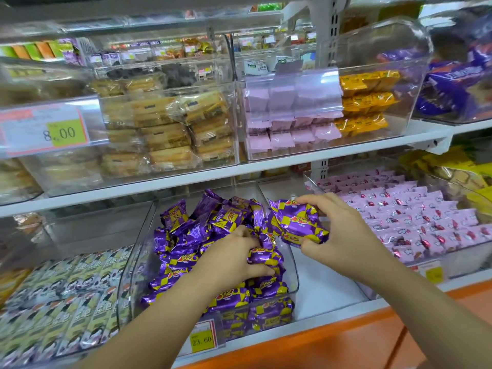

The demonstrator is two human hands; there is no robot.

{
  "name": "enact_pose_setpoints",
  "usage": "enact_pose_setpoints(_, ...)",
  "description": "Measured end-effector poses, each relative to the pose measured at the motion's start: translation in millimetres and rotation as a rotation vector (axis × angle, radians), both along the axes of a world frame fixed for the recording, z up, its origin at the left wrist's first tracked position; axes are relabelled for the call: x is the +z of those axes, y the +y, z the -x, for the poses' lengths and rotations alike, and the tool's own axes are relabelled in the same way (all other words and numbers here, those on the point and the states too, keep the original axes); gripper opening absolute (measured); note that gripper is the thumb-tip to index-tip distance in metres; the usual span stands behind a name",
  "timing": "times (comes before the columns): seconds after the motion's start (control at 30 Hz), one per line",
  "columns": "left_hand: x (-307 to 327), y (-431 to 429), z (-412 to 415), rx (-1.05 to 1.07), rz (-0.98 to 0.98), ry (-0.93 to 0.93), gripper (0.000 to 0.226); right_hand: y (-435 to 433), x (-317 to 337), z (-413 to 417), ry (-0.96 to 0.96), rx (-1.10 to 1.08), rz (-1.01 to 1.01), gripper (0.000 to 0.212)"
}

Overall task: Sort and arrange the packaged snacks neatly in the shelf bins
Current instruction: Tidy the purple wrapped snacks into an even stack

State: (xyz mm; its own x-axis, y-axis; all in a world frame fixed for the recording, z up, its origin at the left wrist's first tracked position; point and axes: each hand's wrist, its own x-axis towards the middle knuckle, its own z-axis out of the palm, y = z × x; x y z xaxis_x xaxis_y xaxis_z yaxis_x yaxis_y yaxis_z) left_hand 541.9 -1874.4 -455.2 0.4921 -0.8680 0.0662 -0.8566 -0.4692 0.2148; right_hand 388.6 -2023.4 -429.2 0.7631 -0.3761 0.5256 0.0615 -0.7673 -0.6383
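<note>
A clear plastic bin [138, 262] on the lower shelf holds a loose heap of purple-and-yellow snack packets [213, 222]. My left hand [234, 259] reaches down into the heap, its fingers closed around one packet [262, 258] near the bin's right wall. My right hand [343, 233] holds another purple-and-yellow packet [298, 225] up in the air, just right of the bin and above a bare strip of white shelf. Both forearms come in from the bottom of the view.
A bin of pink packets [415, 222] in neat rows stands to the right, a bin of pale green packets [58, 302] to the left. The upper shelf carries clear bins of tan pastries [165, 129] and pink and yellow packets [292, 123]. An orange shelf edge [346, 336] runs below.
</note>
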Motion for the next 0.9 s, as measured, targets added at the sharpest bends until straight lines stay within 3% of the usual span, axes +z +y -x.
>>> enact_pose_setpoints(0.1, -3.1, -1.3, -4.0, 0.113, 0.043, -0.014, 0.056, 1.9, 8.2, 6.7, 0.01, 0.092, -0.013, 0.054)
enact_pose_setpoints(0.2, -1.3, 1.9, -11.1, 0.1, 0.147, 0.185, 0.039, 10.8, 15.2, 14.1, 0.117, 0.205, 0.018, 0.052)
enact_pose_setpoints(0.33, 9.7, 9.2, -18.5, 0.016, 0.09, 0.375, 0.023, 29.3, 11.0, 10.3, 0.306, 0.256, 0.152, 0.05)
enact_pose_setpoints(0.57, 14.4, 19.2, -29.2, 0.014, 0.029, 0.511, 0.028, 40.5, 7.4, -12.5, 0.496, 0.234, 0.51, 0.048)
enact_pose_setpoints(0.77, 15.4, 27.9, -33.6, 0.009, -0.107, 0.364, 0.042, 32.6, -3.2, -27.1, 0.534, 0.298, 0.355, 0.034)
enact_pose_setpoints(0.9, 16.3, 32.4, -34.4, 0.044, -0.035, 0.466, 0.041, 32.6, -11.2, -29.2, 0.623, 0.261, 0.517, 0.031)
